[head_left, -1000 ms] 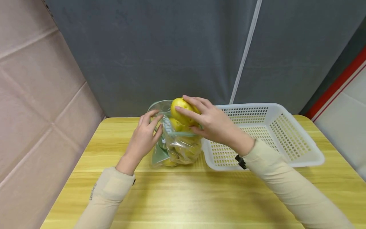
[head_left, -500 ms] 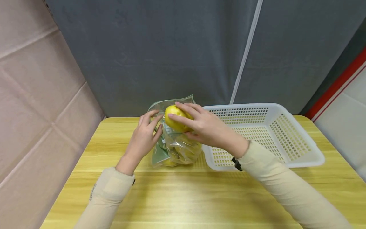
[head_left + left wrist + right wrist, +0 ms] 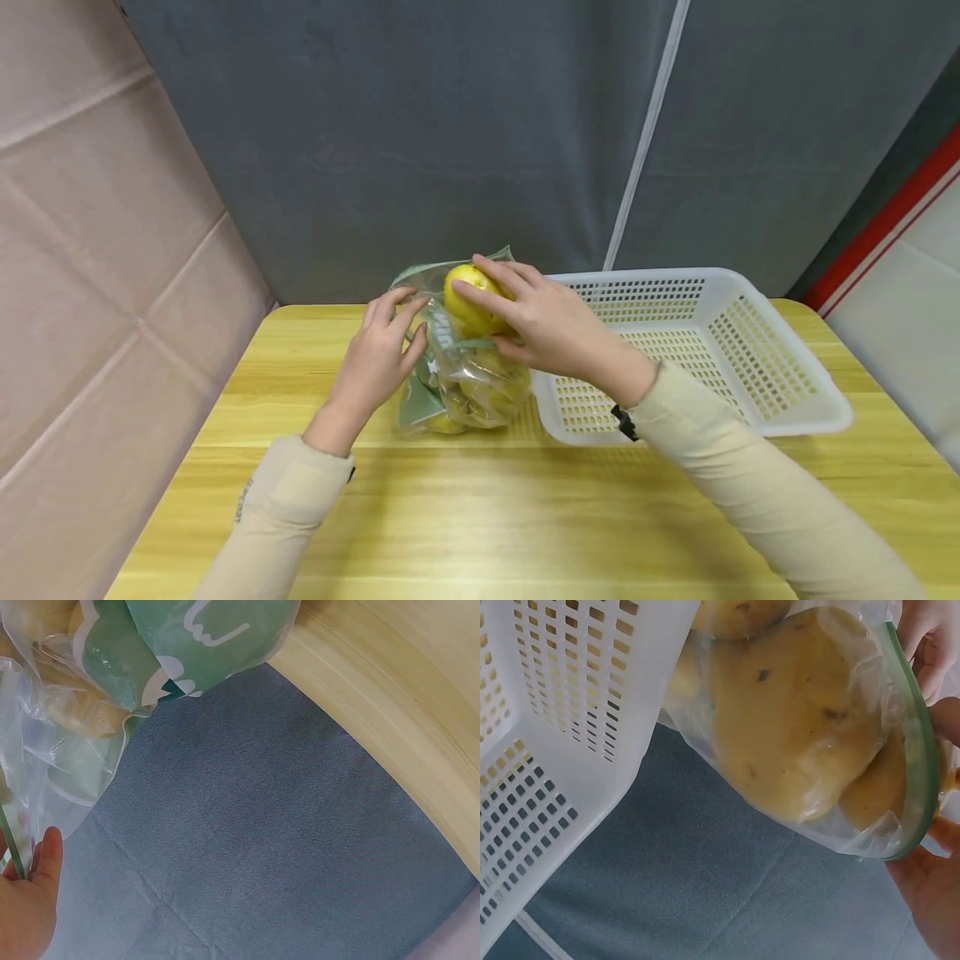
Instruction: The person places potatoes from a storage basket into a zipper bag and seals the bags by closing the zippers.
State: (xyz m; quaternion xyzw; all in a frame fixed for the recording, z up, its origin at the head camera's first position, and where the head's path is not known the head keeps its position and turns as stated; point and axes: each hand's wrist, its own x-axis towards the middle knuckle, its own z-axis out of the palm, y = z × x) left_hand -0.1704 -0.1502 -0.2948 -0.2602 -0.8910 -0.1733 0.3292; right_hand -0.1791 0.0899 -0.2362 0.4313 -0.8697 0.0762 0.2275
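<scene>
A clear zip bag (image 3: 480,392) with green printed panels and a green strip (image 3: 928,772) along its mouth stands on the wooden table, holding several yellow potatoes (image 3: 780,735). My left hand (image 3: 375,350) pinches the left side of the bag's mouth; in the left wrist view its fingers lie around the green edge. At the mouth, my right hand (image 3: 558,325) grips a yellow potato (image 3: 467,307) from the right, fingers over its top and thumb below. The right wrist view shows the fingers right at the strip, with most of that potato hidden.
A white perforated plastic basket (image 3: 813,392) stands close to the right of the bag. The wooden table (image 3: 480,517) ends at a grey curtain (image 3: 375,150) behind. Pale cloth (image 3: 97,250) rises along the left side.
The right hand moved left and down over the bag's mouth with the potato, then slightly back right and up. The bag's far corner now stands up behind it. The left hand has stayed put.
</scene>
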